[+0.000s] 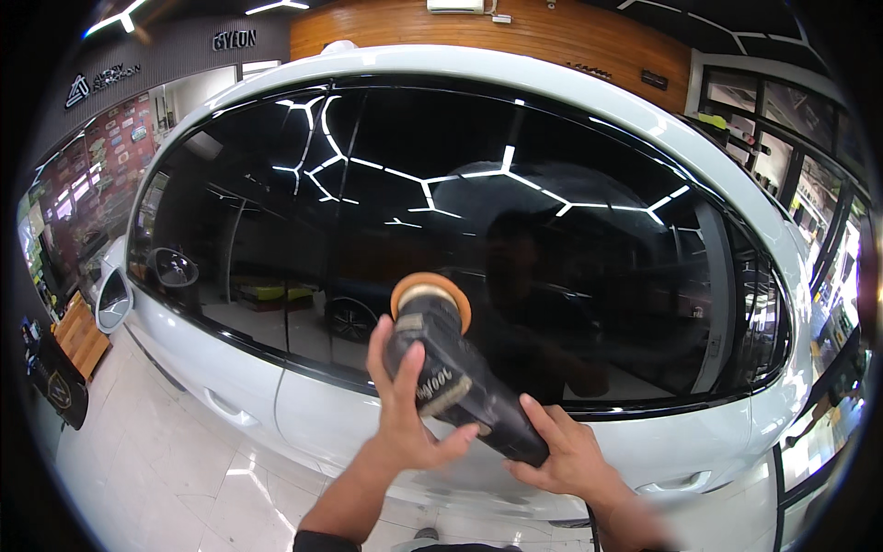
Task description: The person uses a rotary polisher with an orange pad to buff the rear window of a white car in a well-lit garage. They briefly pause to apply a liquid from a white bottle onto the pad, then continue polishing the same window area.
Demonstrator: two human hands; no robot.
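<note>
A black car polisher [492,400] slants across the lower middle, its orange foam pad [426,279] against the dark side window [589,248] of a white car. My left hand [403,414] wraps round the front of the machine's body, fingers over its top and left side, close behind the pad. Farther back, my right hand [568,453] grips the rear end of the body, with some fingers hidden beneath it. Hazy streaks mark the glass above and right of the pad. The window also reflects ceiling lights and a person.
White door panels [345,419] curve below the glass, with a door handle [230,407] at left and another [674,484] at right. A side mirror [114,299] juts out on the left. Pale floor tiles [189,474] lie below. A wood-panelled wall [524,39] stands beyond the roof.
</note>
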